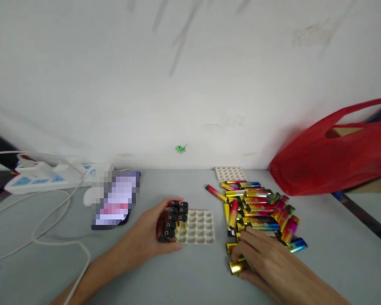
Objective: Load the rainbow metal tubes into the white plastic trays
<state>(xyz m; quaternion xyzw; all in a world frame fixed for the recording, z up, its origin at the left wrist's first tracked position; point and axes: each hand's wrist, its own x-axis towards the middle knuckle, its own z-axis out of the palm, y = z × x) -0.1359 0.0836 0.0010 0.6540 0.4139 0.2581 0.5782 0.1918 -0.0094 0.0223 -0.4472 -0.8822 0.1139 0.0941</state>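
Observation:
A pale moulded tray point(200, 227) with rows of round pockets lies on the grey table. Several upright lighters with black tops point(173, 218) fill its left end. My left hand point(147, 231) curls round that end, thumb at the near edge and fingers at the far side, closed on the tray. At the right, a heap of shiny gold, red and blue lighters point(257, 207) lies loose. Over its near edge, my right hand point(260, 254) has its fingers bent and closed round lighters; the gold end of a lighter point(237, 267) sticks out at the left. The fingertips are partly hidden.
A second pocketed tray point(230, 173) lies by the wall behind the heap. A red bag point(333, 152) stands at the right. On the left are a phone point(118, 201), a white power strip point(53, 176) and a loose white cable point(62, 242) that crosses in front of my left forearm.

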